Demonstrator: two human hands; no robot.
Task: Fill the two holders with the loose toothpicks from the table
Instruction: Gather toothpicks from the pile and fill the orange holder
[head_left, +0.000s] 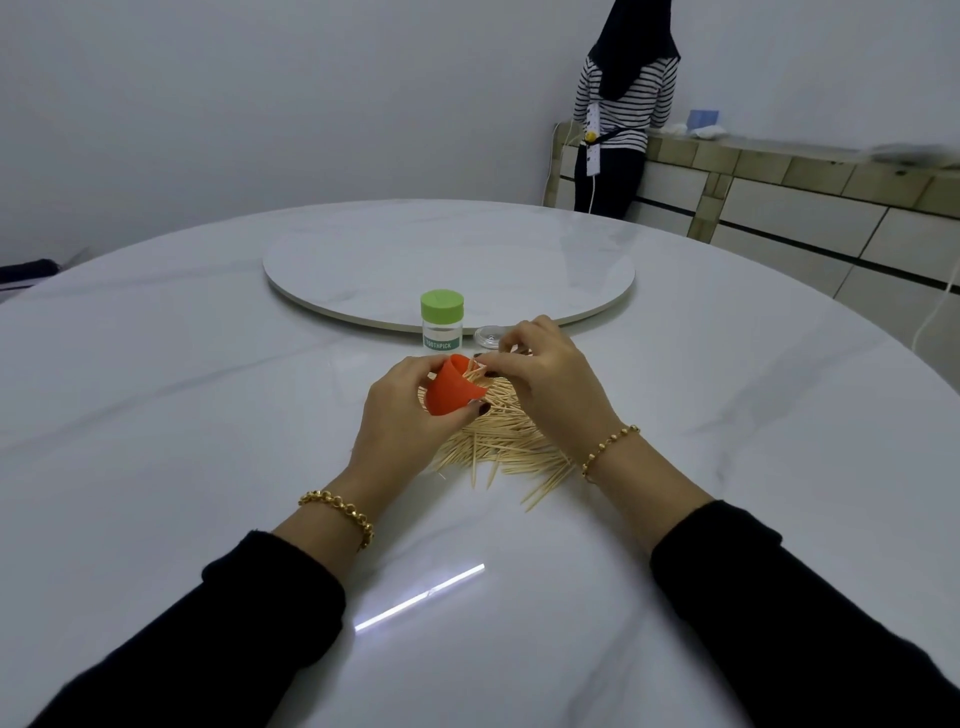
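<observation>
My left hand (400, 415) grips an orange holder (451, 385), tilted with its open mouth toward the right. My right hand (545, 376) pinches a small bunch of toothpicks whose tips sit at the holder's mouth. A pile of loose toothpicks (498, 441) lies on the white table under and between both hands. Behind them stands a clear holder with a green cap (442, 321), upright and marked TOOTHPICK. A small clear lid (489, 336) lies just to its right.
A round marble turntable (447, 260) sits in the middle of the white marble table (182, 415). A person in a striped top (623, 104) stands at a tiled counter (779, 171) at the back right.
</observation>
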